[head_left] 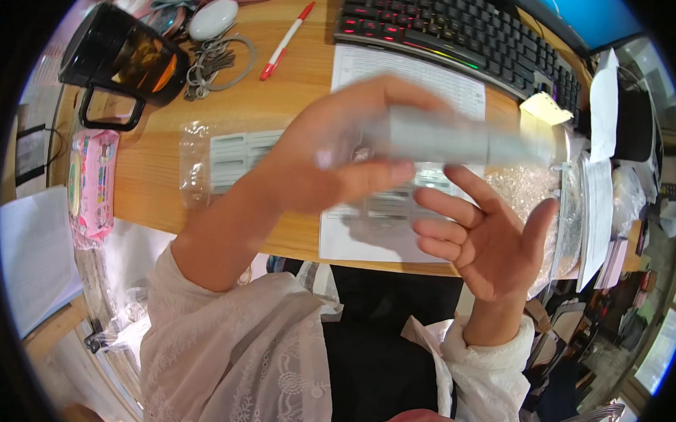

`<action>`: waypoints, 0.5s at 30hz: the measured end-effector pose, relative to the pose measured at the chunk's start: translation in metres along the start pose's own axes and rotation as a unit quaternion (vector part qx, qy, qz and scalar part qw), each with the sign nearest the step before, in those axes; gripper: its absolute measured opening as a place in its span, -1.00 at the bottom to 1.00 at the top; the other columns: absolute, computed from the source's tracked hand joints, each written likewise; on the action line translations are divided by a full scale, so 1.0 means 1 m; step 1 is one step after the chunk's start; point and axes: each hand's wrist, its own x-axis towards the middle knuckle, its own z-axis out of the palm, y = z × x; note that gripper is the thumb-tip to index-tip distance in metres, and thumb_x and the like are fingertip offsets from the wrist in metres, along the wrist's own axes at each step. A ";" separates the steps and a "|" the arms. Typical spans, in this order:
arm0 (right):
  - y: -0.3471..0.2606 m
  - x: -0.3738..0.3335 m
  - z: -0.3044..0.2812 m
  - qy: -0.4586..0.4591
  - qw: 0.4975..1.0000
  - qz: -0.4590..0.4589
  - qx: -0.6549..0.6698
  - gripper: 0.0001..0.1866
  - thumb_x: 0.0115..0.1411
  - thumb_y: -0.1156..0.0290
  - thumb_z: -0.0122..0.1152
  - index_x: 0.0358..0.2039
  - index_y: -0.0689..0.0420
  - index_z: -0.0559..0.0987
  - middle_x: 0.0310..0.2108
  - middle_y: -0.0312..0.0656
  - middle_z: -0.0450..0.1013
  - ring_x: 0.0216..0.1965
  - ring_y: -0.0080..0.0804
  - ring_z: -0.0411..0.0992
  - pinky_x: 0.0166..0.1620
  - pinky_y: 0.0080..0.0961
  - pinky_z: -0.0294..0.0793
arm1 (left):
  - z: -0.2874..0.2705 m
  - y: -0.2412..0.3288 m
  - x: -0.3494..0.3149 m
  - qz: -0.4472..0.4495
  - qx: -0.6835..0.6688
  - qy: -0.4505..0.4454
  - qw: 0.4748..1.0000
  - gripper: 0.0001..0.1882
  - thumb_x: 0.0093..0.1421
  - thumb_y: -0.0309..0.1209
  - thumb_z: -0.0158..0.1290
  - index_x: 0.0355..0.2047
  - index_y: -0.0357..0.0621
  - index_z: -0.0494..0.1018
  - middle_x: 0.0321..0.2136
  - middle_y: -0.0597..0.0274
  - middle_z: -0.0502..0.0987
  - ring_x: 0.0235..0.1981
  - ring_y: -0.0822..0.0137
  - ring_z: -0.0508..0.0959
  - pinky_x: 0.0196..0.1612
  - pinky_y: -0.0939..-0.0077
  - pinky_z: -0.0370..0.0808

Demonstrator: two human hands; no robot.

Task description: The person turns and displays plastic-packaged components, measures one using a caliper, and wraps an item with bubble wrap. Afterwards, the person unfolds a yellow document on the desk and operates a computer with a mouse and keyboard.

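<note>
My left hand (318,147) reaches across from the left, its fingers closed round a pale grey cylinder (441,136). Motion smears this cylinder; its narrower end points right, and I cannot make out its exact kind. Below its right part is my right hand (486,238), palm up, fingers apart and holding nothing. Under both hands lie printed white sheets (344,245). A clear plastic packet (232,159) with white, dark-slotted pieces lies left of the papers, partly covered by my left forearm. Similar pieces (390,204) show blurred between the hands.
A backlit keyboard (463,37) spans the back right. A black mug (123,66), keys (209,64) and a red-and-white pen (288,42) lie to the left. A pink wipes pack (93,184) hangs at the left edge; a clear bubbly bag (536,195) sits right.
</note>
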 end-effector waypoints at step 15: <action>0.003 -0.005 -0.006 0.043 0.993 -0.100 0.046 -0.32 0.24 0.42 0.00 0.29 0.34 -0.02 0.14 0.22 0.25 0.11 0.13 0.34 0.05 -0.03 0.49 | -0.018 -0.009 0.008 0.204 0.411 0.084 0.885 -0.73 0.12 -0.62 0.01 -0.14 -0.28 0.48 0.08 -0.13 0.37 0.11 0.09 0.37 0.19 0.24 0.25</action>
